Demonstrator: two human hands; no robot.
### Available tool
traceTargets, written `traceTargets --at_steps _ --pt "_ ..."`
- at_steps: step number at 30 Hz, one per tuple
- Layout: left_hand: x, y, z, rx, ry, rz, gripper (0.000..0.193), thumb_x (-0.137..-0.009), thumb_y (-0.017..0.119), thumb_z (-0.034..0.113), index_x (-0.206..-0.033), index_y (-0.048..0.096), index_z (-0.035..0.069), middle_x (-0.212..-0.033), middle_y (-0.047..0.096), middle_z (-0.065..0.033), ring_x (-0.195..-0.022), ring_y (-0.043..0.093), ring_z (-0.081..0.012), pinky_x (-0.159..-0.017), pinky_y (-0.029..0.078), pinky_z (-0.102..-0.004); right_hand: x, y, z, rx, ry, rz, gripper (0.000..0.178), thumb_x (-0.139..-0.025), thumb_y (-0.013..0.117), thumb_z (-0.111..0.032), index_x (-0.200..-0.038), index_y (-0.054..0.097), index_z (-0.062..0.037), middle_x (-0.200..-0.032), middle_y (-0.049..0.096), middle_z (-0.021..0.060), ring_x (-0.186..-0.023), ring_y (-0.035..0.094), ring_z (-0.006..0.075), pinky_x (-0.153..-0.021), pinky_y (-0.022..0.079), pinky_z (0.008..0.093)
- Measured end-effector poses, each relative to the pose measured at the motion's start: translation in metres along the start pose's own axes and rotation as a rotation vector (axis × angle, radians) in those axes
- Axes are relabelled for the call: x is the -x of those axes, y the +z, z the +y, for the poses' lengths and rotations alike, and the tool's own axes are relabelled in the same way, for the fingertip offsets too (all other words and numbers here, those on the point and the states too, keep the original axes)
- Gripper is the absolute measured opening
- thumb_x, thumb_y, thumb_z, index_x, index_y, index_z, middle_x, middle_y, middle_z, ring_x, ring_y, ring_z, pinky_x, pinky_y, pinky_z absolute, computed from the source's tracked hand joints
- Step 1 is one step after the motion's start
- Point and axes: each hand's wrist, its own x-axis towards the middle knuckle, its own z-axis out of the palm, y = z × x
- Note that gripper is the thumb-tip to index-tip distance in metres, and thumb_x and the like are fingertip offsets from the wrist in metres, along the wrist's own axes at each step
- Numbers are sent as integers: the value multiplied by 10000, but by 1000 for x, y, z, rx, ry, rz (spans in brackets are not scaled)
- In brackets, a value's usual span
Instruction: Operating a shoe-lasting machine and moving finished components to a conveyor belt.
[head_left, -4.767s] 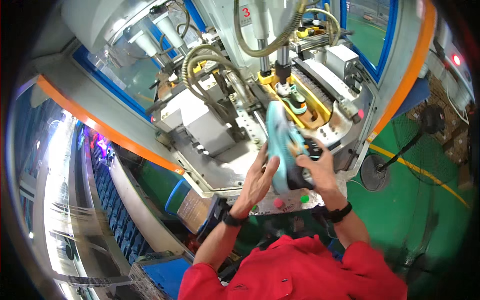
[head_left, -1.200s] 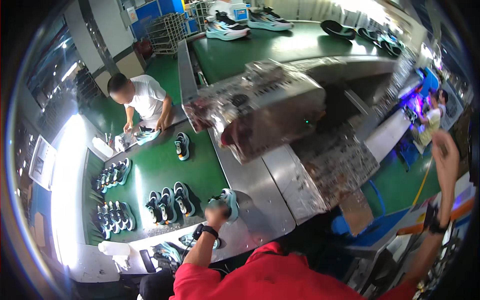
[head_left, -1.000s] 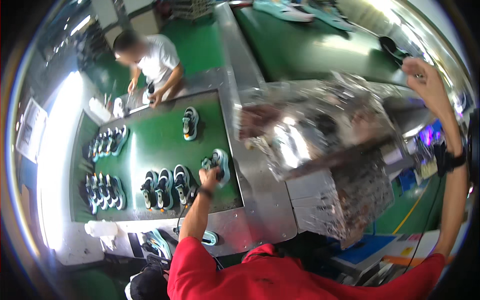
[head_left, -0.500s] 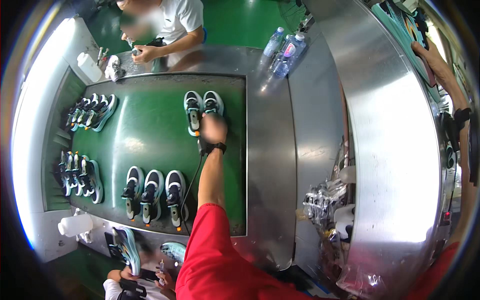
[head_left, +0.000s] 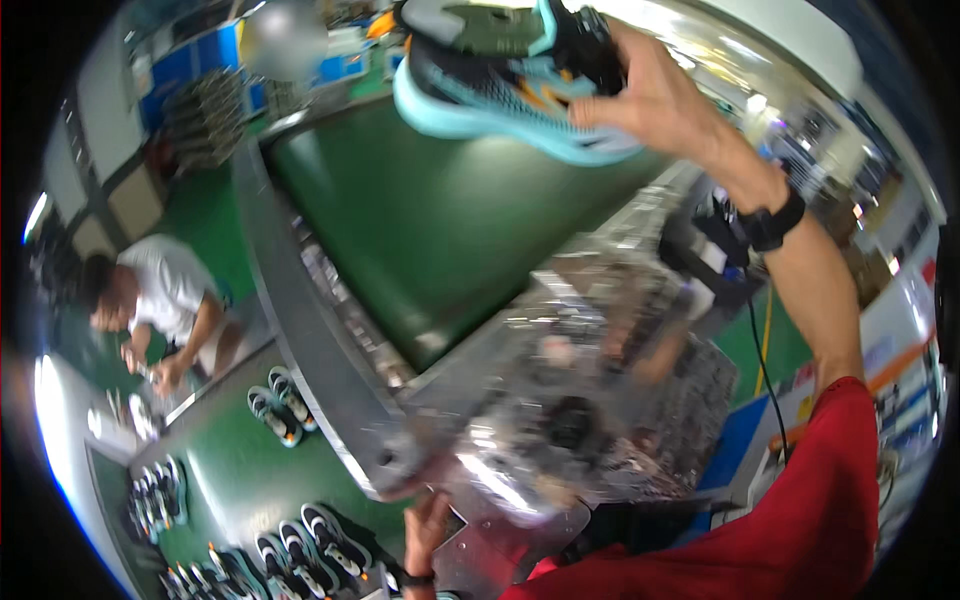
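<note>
In my raised right hand (head_left: 665, 100) is a black running shoe (head_left: 500, 90) with a light blue sole and orange marks. My fingers grip its side, and part of its upper is cut off by the top rim. Behind the shoe stretches a green surface (head_left: 420, 210) in a metal frame. Low in the view, my left hand (head_left: 426, 530) is slightly blurred beside the corner of the metal frame, fingers extended, with no object visible in it. A black band circles each wrist.
A pair of shoes (head_left: 282, 405) stands on the lower green belt (head_left: 215, 450), with several more shoes (head_left: 310, 550) along its near side. Crumpled clear plastic (head_left: 560, 400) covers the metal ledge before me. A co-worker in white (head_left: 175, 300) sits at the left.
My view has swung to the right. My left hand has left the pair of shoes on the belt. My right hand now holds a shoe up in front of me.
</note>
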Motion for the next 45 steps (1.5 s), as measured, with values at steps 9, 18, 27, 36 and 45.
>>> traceTargets --at_steps 9,18,27,36,45 --pt "59 191 193 871 -264 -1027 869 -945 373 649 -1466 273 -40 -1446 424 -202 -1294 471 -315 -1070 388 -451 282 -177 -116 -107 124 -274 462 -703 664 -1 -1140 592 -130 -1209 580 46 -1235 520 225 -1134 120 591" --pt "228 431 274 712 -599 -1521 570 -995 397 471 -1345 480 28 -1228 599 -182 -1070 615 -343 -886 516 -474 626 -234 -257 10 954 740 515 -869 645 -168 -1348 476 -82 -1384 502 122 -1282 476 310 -1041 412 450" --pt "454 623 210 -149 430 -1805 671 -968 552 333 -1456 310 -58 -1351 504 -162 -1210 489 -226 -1044 362 -334 834 -237 -392 249 1511 1816 623 -689 798 -171 -1246 559 -23 -1055 642 89 -968 594 142 -845 486 273" --pt "582 890 97 -472 918 -1575 647 -808 697 428 -1177 506 -68 -1041 650 -300 -997 631 -425 -874 489 -440 953 -296 -519 862 1590 1930 539 -673 736 -96 -1182 583 -7 -1039 647 85 -898 607 141 -811 492 279" --pt "634 972 41 -658 790 -1487 551 -737 680 114 -1186 406 -54 -1170 557 -336 -1029 601 -454 -873 490 -494 1004 -341 -536 1258 1895 1623 505 -649 727 -122 -1118 604 22 -917 645 72 -810 594 148 -762 491 278"
